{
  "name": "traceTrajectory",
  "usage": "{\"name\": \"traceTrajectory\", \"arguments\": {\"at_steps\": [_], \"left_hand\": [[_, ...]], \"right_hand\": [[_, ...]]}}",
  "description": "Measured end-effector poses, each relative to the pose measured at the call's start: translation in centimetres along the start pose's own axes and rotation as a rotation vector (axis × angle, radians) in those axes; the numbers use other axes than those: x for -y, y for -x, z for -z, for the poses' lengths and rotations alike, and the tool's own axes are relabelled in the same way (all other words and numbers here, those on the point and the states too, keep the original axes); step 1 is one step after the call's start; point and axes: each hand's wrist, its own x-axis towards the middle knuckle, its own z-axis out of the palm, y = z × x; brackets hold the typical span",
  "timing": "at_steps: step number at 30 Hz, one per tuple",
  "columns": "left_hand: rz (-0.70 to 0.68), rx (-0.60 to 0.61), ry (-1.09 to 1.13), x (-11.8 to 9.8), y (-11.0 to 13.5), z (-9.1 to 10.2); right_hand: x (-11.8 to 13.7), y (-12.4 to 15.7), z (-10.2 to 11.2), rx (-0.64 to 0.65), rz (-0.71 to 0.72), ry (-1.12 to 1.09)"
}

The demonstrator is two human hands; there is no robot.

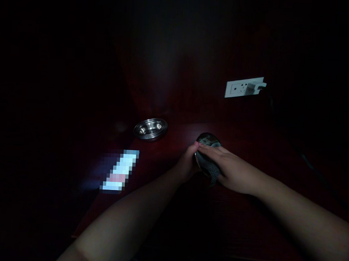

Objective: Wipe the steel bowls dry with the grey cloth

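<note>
The tilted steel bowl (pixel 208 141) sat between both hands, left hand (pixel 187 164) clasping its left rim, right hand (pixel 231 170) spread flat across it.

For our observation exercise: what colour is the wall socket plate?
The wall socket plate is white, clearest in the head view.

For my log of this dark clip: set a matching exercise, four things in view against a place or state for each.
Things:
1 left steel bowl
2 right steel bowl
3 wall socket
4 lit screen

Places or states:
A a white plug sits in it
B left hand grips it, right hand lies over it
C glowing, farthest left
D alone on the table, untouched

Pairs: 1-D; 2-B; 3-A; 4-C
</note>
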Motion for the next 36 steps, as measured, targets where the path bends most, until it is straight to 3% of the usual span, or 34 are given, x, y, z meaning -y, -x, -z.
{"name": "traceTrajectory", "arguments": {"at_steps": [18,36], "left_hand": [[0.014,0.098,0.038,-0.32,0.06,-0.13],[0.019,0.089,0.128,-0.33,-0.19,0.14]], "right_hand": [[-0.16,-0.04,-0.05,-0.002,0.022,0.015],[-0.12,0.00,0.19,0.028,0.037,-0.024]]}}
